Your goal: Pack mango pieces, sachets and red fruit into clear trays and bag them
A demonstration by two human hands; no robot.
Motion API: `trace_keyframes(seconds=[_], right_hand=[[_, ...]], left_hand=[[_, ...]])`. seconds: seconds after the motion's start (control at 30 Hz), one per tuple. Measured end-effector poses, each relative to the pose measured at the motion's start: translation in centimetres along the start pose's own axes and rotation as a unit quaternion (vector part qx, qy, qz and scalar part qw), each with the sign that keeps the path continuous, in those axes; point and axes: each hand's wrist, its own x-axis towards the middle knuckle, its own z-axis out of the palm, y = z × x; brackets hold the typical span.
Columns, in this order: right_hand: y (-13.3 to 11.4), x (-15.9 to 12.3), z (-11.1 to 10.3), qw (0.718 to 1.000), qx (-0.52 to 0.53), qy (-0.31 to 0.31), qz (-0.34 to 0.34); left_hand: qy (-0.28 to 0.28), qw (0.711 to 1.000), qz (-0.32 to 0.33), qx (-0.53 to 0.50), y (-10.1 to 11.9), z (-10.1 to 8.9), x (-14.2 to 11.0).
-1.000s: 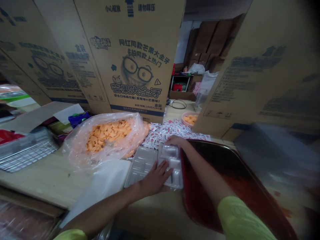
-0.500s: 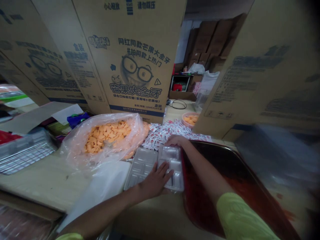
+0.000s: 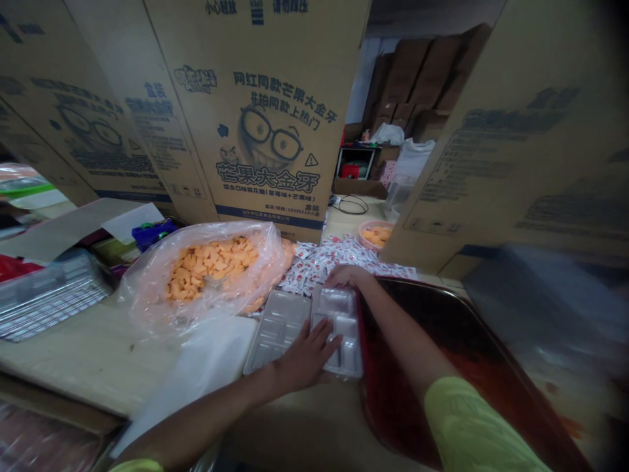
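The clear plastic compartment tray (image 3: 338, 300) near the front edge of the desk (image 3: 147, 359) looks unfilled; the left hand (image 3: 302, 359) lays half-spread fingers on it, the right hand (image 3: 348, 275) curls at its far end, grip hidden.

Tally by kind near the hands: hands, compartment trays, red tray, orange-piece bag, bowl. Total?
Left hand, right hand: 2
Compartment trays, top ones only: 2
Dark red tray: 1
Bag of orange pieces: 1
Pink bowl: 1
Total: 7

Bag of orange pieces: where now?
Head view, left of centre: the bag lies on the table before the printed carton, beyond and left of the clear trays.
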Motion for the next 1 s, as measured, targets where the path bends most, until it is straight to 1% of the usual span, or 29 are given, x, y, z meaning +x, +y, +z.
trace_keyframes(seconds=[0.17, 0.37, 0.47, 0.57, 0.7, 0.8, 0.83, 0.87, 0.9, 0.93, 0.97, 1.0], right_hand=[[0.1, 0.1, -0.1, 1.000, -0.009, 0.006, 0.006], [0.7, 0.3, -0.1, 1.000, 0.003, 0.010, -0.004], [0.9, 0.4, -0.1, 1.000, 0.021, 0.006, -0.018], [1.0, 0.3, 0.0, 0.998, 0.050, 0.007, -0.047], [1.3, -0.1, 0.4, 0.993, 0.079, 0.015, -0.082], [1.2, -0.6, 0.3, 0.990, 0.079, 0.043, -0.107], [1.1, -0.9, 0.2, 0.989, 0.077, 0.052, -0.116], [0.9, -1.3, 0.0, 0.987, 0.076, 0.060, -0.125], [0.6, -1.8, -0.2, 0.986, 0.073, 0.069, -0.136], [0.3, -2.4, -0.3, 0.984, 0.065, 0.076, -0.150], [0.0, -3.1, -0.5, 0.981, 0.052, 0.079, -0.168], [-0.4, -3.8, -0.6, 0.978, 0.037, 0.080, -0.188]], left_hand=[[0.006, 1.000, 0.001, 0.008, -0.1, 0.4, 0.0], [0.002, 1.000, 0.001, 0.009, 0.1, 0.0, -0.1], [0.007, 1.000, -0.004, 0.008, 0.2, 0.0, -0.1], [0.007, 1.000, -0.004, -0.001, 0.2, 0.0, -0.1], [0.007, 0.999, -0.007, -0.033, 0.2, -0.4, -0.1], [0.020, 0.994, -0.013, -0.107, 0.2, -1.1, -0.2], [0.039, 0.988, -0.022, -0.146, 0.1, -1.3, -0.2], [0.070, 0.978, -0.040, -0.191, -0.1, -1.4, 0.0], [0.110, 0.962, -0.067, -0.241, -0.3, -1.6, 0.2], [0.157, 0.937, -0.103, -0.294, -0.6, -1.7, 0.5], [0.205, 0.902, -0.145, -0.351, -0.9, -1.8, 0.9], [0.244, 0.858, -0.184, -0.412, -1.2, -2.0, 1.4]])
